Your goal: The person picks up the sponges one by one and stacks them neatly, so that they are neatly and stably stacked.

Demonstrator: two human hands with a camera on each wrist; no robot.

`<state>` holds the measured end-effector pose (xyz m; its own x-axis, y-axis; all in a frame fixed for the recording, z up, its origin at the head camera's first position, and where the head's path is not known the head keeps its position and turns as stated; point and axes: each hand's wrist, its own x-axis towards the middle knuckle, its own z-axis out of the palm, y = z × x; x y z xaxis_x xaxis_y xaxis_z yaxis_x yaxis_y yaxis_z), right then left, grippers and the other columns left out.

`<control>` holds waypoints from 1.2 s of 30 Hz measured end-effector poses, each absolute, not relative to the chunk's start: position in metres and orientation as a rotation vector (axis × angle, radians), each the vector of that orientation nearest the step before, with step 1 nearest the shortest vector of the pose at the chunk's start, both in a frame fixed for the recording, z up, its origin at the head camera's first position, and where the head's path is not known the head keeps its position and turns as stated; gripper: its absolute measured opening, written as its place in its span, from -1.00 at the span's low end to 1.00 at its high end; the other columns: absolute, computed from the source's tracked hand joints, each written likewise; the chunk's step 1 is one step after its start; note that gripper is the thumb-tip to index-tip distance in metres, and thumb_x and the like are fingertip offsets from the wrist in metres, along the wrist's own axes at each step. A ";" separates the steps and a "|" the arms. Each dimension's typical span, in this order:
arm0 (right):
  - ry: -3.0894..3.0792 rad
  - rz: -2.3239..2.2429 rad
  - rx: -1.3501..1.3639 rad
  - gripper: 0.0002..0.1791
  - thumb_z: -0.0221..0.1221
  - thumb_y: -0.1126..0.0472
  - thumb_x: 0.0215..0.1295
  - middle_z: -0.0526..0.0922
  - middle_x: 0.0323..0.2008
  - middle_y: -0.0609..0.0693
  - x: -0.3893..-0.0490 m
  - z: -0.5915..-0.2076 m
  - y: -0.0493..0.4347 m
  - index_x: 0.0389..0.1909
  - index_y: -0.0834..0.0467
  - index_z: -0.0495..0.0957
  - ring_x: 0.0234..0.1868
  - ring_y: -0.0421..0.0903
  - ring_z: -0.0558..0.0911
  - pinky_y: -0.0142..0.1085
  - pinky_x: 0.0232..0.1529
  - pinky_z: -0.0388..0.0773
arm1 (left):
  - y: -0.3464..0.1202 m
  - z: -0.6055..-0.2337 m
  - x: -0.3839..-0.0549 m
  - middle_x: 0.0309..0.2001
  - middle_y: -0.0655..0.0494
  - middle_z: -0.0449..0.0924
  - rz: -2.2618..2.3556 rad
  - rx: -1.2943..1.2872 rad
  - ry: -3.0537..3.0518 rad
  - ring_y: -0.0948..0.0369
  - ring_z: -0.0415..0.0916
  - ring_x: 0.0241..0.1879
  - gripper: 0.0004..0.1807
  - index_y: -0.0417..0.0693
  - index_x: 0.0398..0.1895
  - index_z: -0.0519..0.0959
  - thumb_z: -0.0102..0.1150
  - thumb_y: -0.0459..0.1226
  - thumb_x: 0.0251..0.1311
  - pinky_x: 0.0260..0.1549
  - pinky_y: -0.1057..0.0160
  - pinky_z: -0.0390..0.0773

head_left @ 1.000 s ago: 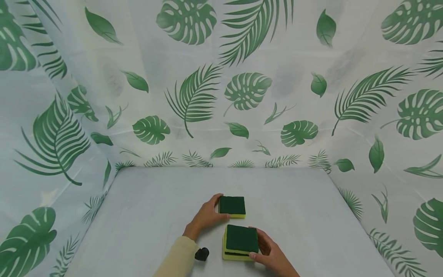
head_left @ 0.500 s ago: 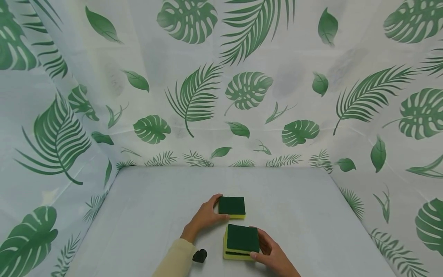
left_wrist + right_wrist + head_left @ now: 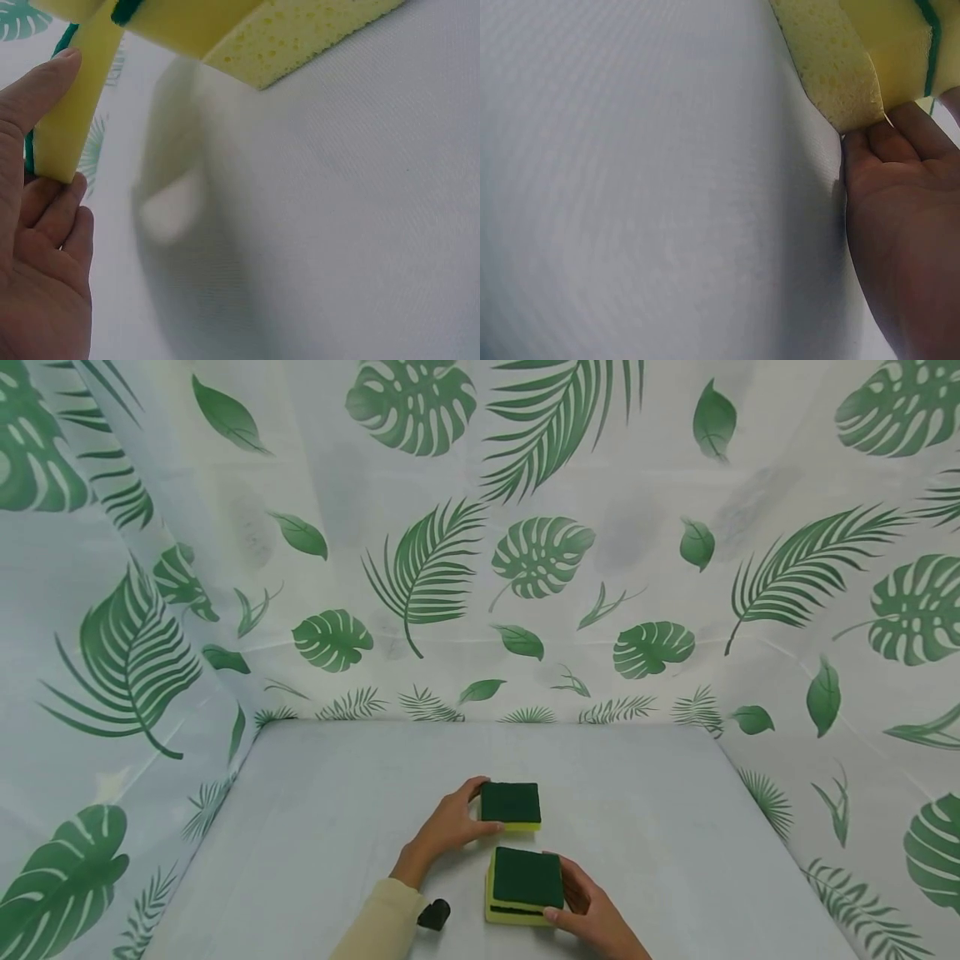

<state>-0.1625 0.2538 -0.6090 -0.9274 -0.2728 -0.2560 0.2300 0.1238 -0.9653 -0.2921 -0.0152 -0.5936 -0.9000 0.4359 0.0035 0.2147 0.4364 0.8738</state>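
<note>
My left hand pinches a sponge by its left end, thumb on the near side and fingers on the far side. This sponge has a dark green scouring top over a yellow body. Nearer to me stands a stack of sponges, which my right hand grips from the right. The stack's top is dark green, and its pale, porous bottom sponge rests on the tabletop in the right wrist view. In the left wrist view the left hand's sponge is tilted on edge beside the stack.
A white tabletop lies under both hands. White sheets printed with green leaves wall it in at the back and sides. A small black object sits at the left wrist, by the cream sleeve.
The left hand has shifted slightly to the right with its sponge. The right hand and the stack look unmoved, while the head view has drifted a little.
</note>
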 end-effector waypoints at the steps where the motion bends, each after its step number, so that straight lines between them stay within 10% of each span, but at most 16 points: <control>1: 2.039 -1.857 -0.034 -0.11 0.34 0.15 0.51 0.22 0.61 0.29 -0.163 -0.609 0.254 0.67 0.27 0.10 0.61 0.30 0.21 -0.08 0.45 0.40 | -0.015 -0.592 -0.292 0.52 -0.11 0.40 1.446 0.573 2.469 -0.09 0.31 0.53 -0.03 -0.08 0.62 0.28 0.54 0.04 0.26 0.42 -0.21 0.36; 7: 2.069 -1.827 0.027 -0.08 0.38 0.09 0.47 0.25 0.59 0.31 -0.162 -0.609 0.252 0.66 0.28 0.12 0.59 0.35 0.22 0.18 0.49 0.28 | -0.013 -0.583 -0.289 0.53 -0.08 0.40 1.442 0.592 2.464 -0.07 0.31 0.54 -0.04 -0.06 0.61 0.29 0.54 0.06 0.26 0.42 -0.21 0.36; 36: 2.056 -1.835 -0.025 -0.09 0.32 0.11 0.53 0.21 0.60 0.36 -0.162 -0.609 0.254 0.68 0.29 0.06 0.61 0.38 0.15 0.20 0.52 0.23 | -0.003 -0.546 -0.271 0.51 0.10 0.44 1.390 0.744 2.450 0.00 0.32 0.53 -0.08 0.05 0.58 0.32 0.50 0.15 0.26 0.40 -0.22 0.39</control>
<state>-0.1619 0.2536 -0.6087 -0.9265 -0.2631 -0.2690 0.2374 0.1459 -0.9604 -0.2713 -0.0033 -0.5464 -0.8455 0.5315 0.0504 0.3160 0.4220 0.8497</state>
